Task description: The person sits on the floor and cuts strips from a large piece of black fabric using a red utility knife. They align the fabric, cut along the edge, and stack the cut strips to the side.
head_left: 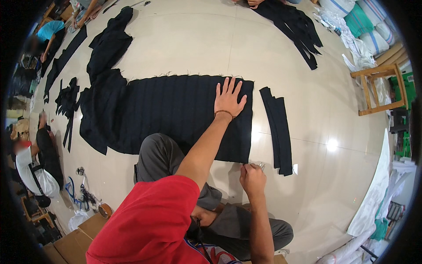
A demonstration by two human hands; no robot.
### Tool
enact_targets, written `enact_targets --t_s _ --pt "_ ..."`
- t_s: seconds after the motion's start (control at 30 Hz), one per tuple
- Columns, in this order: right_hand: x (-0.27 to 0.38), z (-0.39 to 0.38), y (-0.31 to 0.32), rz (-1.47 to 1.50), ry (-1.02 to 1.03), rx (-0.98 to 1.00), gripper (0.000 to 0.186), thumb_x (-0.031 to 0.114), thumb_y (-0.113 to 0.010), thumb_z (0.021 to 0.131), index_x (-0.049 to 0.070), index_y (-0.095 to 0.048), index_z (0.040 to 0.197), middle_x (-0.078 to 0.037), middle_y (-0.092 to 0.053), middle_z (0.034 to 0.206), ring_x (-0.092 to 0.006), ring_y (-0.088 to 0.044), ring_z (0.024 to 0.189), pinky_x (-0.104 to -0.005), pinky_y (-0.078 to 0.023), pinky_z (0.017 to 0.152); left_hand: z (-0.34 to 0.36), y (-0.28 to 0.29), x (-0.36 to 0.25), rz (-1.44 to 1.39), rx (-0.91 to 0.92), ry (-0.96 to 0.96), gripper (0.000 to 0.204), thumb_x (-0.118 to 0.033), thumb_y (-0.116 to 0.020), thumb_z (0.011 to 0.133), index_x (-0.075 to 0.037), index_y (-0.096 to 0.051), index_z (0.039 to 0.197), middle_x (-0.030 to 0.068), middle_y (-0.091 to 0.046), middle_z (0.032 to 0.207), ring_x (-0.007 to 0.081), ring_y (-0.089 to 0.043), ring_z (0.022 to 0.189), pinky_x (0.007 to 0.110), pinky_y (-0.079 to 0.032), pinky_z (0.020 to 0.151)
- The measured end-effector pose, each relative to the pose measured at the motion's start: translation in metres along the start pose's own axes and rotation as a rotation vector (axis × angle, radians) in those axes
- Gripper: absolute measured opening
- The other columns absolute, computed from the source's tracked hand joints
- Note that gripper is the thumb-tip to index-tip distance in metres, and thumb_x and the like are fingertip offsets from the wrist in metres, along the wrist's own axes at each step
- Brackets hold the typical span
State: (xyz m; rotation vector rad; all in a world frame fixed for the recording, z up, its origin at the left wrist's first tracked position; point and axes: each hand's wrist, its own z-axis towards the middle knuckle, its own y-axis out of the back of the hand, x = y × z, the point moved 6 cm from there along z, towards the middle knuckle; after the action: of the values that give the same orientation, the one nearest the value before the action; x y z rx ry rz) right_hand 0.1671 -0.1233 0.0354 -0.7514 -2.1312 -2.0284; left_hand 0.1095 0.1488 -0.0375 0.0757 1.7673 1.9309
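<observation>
A large black cloth lies spread on the floor, with faint parallel lines across it and loose threads along its far edge. My left hand rests flat near its right end, fingers spread. At the cloth's near right corner, my right hand is closed, its fingertips touching the corner. A small silvery metal tool pokes out of that hand; its kind is mostly hidden by the fingers. Just to the right lie some long black cloth strips, partly overlapping.
More black cloth is bunched at the far left, beside a heap of scraps. Other people sit at the left and far edges, one near black strips. A wooden stool frame and stacked sacks stand right. A tape roll lies near left.
</observation>
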Motion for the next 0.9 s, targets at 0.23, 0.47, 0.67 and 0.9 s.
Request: enact_targets --t_s 0.23,0.47,0.67,0.9 --pt "0.005 -0.012 0.009 0.225 -0.141 -0.328 0.031 0.015 -0.072 0.088 0.003 -0.059 0.063 -0.013 -0.059 0.062 -0.0322 -0.057 0.053 -0.0433 -0.045 0.054 0.001 0.002 0.001 0.0 0.019 0.016 0.067 -0.053 -0.043 0.098 -0.02 -0.036 0.156 0.0063 -0.026 0.165 0.0272 -0.018 0.154 0.053 -0.013 0.124" --pt "0.01 -0.026 -0.002 0.462 -0.223 -0.497 0.046 0.011 -0.07 0.09 0.002 -0.043 0.054 -0.012 -0.044 0.048 -0.0232 -0.038 0.04 -0.0372 -0.033 0.045 0.002 0.005 -0.002 0.009 0.05 0.025 0.069 -0.052 -0.044 0.096 -0.02 -0.036 0.156 0.0062 -0.025 0.166 0.0267 -0.018 0.154 0.053 -0.012 0.124" --pt "0.013 -0.042 -0.002 0.415 -0.299 -0.491 0.048 0.008 -0.069 0.09 0.001 -0.038 0.054 -0.011 -0.036 0.048 -0.0184 -0.032 0.041 -0.0382 -0.027 0.044 0.001 0.003 -0.002 0.0 0.054 0.03 0.071 -0.052 -0.046 0.094 -0.02 -0.035 0.157 0.0063 -0.024 0.166 0.0267 -0.017 0.154 0.053 -0.011 0.124" --pt "0.018 -0.059 0.005 0.47 -0.32 -0.489 0.047 0.006 -0.067 0.091 0.001 -0.036 0.057 -0.009 -0.035 0.049 -0.0161 -0.031 0.043 -0.0366 -0.025 0.044 0.001 0.005 -0.002 0.004 0.038 0.031 0.071 -0.052 -0.046 0.094 -0.02 -0.035 0.157 0.0064 -0.025 0.165 0.0268 -0.018 0.154 0.054 -0.012 0.124"
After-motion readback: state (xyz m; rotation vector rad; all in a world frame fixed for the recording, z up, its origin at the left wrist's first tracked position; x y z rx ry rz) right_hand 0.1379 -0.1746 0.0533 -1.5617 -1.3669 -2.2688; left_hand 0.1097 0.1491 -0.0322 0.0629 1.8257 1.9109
